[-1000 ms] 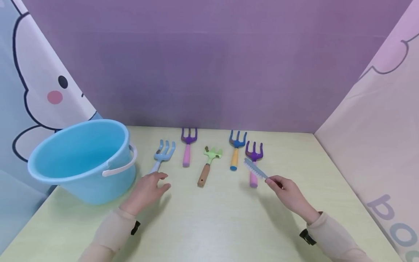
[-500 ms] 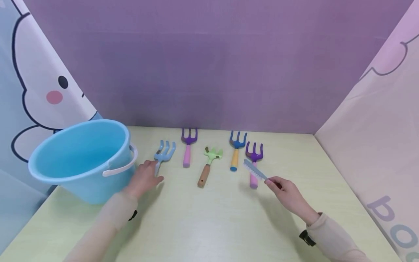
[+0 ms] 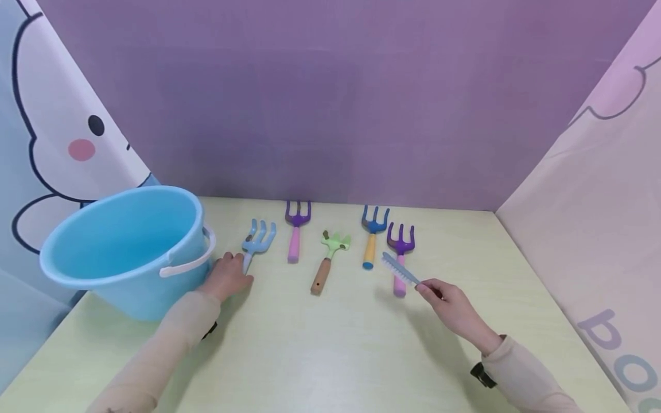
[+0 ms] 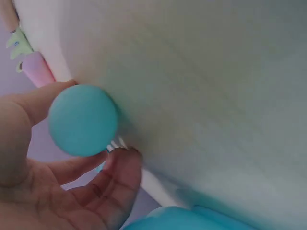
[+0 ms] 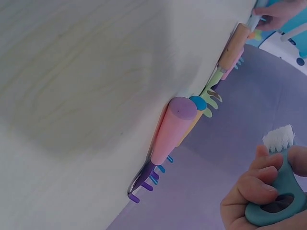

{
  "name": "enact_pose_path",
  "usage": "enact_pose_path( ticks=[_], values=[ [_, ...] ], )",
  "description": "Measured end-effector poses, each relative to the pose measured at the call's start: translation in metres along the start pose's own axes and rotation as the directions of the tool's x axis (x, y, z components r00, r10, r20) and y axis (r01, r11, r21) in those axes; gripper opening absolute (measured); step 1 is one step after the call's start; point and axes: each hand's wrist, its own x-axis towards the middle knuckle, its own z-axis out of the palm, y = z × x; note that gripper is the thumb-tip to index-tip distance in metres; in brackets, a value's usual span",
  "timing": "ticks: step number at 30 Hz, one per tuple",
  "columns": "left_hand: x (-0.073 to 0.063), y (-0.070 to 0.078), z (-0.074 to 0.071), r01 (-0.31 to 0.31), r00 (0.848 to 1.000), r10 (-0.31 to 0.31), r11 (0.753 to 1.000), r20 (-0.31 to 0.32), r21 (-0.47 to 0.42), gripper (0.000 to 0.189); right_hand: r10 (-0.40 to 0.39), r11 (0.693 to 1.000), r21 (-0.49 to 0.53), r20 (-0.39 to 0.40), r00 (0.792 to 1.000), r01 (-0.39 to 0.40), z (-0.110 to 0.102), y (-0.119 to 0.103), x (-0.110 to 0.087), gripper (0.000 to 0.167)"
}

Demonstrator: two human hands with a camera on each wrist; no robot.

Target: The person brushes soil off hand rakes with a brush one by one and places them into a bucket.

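A light-blue garden hand fork (image 3: 260, 243), with a brown smudge on its tines, lies just right of the bucket. My left hand (image 3: 225, 277) holds its handle; in the left wrist view thumb and fingers are on either side of the round handle end (image 4: 82, 120). Over to the right, my right hand (image 3: 454, 310) grips a grey-blue brush (image 3: 400, 268) in the air, white bristles pointing down. Its looped handle (image 5: 284, 179) shows in the right wrist view. Below the brush a purple fork with a pink handle (image 3: 400, 245) is partly hidden.
A big blue bucket (image 3: 155, 292) with a white handle stands at the left. Between the hands lie another purple-and-pink fork (image 3: 294, 244), a green fork with brown marks and brown handle (image 3: 321, 276), and a blue fork with yellow handle (image 3: 369, 250). Cloth walls enclose the table.
My left hand has moved forward and left onto the light-blue fork's handle and taken hold of it. The right hand with the brush has stayed almost still.
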Motion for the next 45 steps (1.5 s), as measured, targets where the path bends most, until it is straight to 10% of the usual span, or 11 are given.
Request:
enact_pose_path(
  ticks=[25,45],
  values=[
    [0.014,-0.005,0.002,0.048,0.999,-0.048,0.994,0.004,-0.097,0.039,0.009,1.0,0.005,0.02,1.0,-0.009,0.003,-0.004,0.0,0.043],
    [0.01,-0.008,0.002,0.007,0.993,-0.015,0.998,-0.121,-0.064,0.023,0.009,1.0,0.016,0.028,1.0,-0.009,0.005,-0.005,0.0,0.041]
  ],
)
